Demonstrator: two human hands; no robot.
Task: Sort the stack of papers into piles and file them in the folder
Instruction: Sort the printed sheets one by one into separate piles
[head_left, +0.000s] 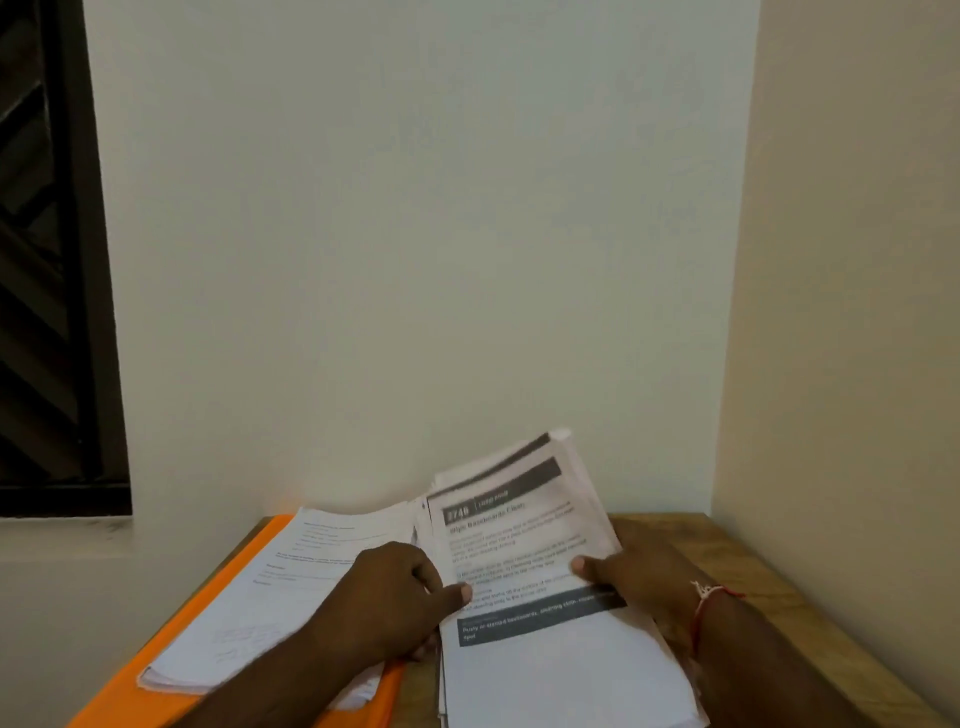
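head view. i see the orange folder (171, 649) lying flat on the left part of the desk (753, 561). a pile (260, 597) of printed sheets rests on the folder. just right of the folder, the stack of papers (566, 680) sits on the desk. the lifted sheets (519, 540) at the top of that stack tilt up toward the wall (415, 260) behind the folder, and their far corners curl. the left hand (395, 597), over the folder's right edge, pinches the left margin of the lifted sheets, thumb on the printed face. the right hand (639, 577), farther right of the folder, grips their right margin, thumb on top and fingers behind. a red-and-white thread (709, 597) circles the right wrist. a dark window (52, 260) stands above and left of the folder.
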